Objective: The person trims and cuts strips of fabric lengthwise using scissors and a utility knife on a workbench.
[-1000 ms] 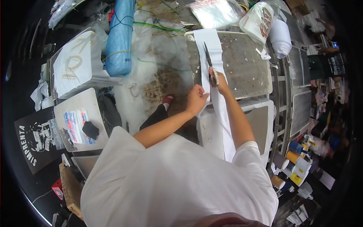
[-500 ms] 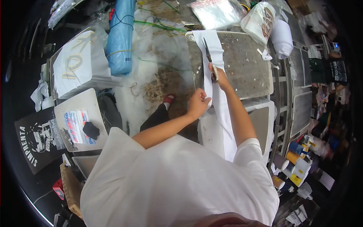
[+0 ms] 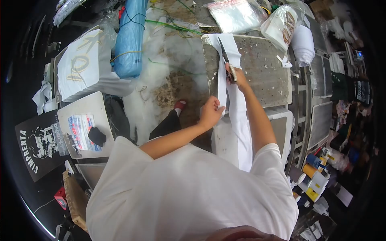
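Note:
A long white cloth strip [image 3: 241, 132] runs from the far edge of a grey, stained board [image 3: 265, 68] back toward my body. My right hand [image 3: 238, 78] is closed around the handles of a pair of scissors [image 3: 225, 56], whose dark blades lie along the cloth and point away from me. Below the handles, a slit parts a narrow left band [image 3: 222, 86] from the wider piece. Near the board's front left corner, my left hand [image 3: 211, 111] pinches the edge of that narrow band between thumb and fingers.
To the left stand a blue plastic-wrapped roll [image 3: 129, 40] and a printed white stack [image 3: 82, 60]. Clear plastic bags [image 3: 237, 16] and a white roll [image 3: 302, 46] lie beyond the board. Several ink tubs [image 3: 317, 180] stand at the right beside a metal rack [image 3: 299, 116].
The view has shifted slightly, moving most things a little rightward in the picture. The scissors have turned slightly in my right hand. My left hand keeps its pinch on the cloth.

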The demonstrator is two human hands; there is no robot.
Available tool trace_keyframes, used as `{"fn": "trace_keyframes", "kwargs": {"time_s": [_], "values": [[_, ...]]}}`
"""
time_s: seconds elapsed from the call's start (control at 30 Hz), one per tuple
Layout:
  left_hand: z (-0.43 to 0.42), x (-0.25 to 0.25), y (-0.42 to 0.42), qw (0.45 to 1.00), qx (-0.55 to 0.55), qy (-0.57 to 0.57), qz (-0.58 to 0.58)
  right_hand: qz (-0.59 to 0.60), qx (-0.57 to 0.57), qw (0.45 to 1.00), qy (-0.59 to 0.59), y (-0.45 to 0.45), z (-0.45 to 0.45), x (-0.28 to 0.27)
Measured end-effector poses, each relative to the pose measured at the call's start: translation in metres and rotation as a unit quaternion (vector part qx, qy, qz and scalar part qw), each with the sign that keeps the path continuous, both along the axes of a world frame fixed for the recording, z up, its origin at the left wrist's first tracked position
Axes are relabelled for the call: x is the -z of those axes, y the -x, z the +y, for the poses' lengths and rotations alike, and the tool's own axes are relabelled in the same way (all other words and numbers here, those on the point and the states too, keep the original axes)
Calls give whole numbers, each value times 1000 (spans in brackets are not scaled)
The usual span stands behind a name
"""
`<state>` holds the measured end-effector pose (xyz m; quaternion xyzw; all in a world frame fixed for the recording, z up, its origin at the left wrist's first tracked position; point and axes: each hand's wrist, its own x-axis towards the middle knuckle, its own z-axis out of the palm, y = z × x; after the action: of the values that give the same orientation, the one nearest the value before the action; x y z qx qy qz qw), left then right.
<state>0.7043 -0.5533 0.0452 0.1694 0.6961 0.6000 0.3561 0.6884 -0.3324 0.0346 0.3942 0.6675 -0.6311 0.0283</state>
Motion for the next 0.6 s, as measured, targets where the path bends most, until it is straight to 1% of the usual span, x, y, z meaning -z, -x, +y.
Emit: {"fn": "trace_keyframes", "kwargs": {"time_s": [0.1, 0.2, 0.27, 0.3, 0.37, 0.4, 0.47, 0.6], "values": [[0, 0, 1, 1000, -7, -6, -2, -27, -19, 999, -25, 4, 2, 4], [-1, -2, 1, 1000, -4, -7, 9, -37, -11, 998, -43, 7, 3, 0], [-1, -3, -1, 1000, 1, -10, -6, -11, 30, 999, 32, 10, 6, -2], [-2, -3, -1, 1000, 1, -9, -7, -11, 31, 999, 33, 14, 9, -2], [-3, -1, -1, 1000, 5, -21, 8, -16, -14, 999, 24, 23, 15, -2], [-4, -1, 0, 1000, 6, -21, 8, -17, -13, 999, 25, 24, 14, -1], [-4, -3, 1, 1000, 14, -8, 3, -22, -14, 1000, -16, 29, 13, 1], [-5, -8, 7, 1000, 12, 2, -3, -23, -6, 999, -38, 35, 12, 4]]}}
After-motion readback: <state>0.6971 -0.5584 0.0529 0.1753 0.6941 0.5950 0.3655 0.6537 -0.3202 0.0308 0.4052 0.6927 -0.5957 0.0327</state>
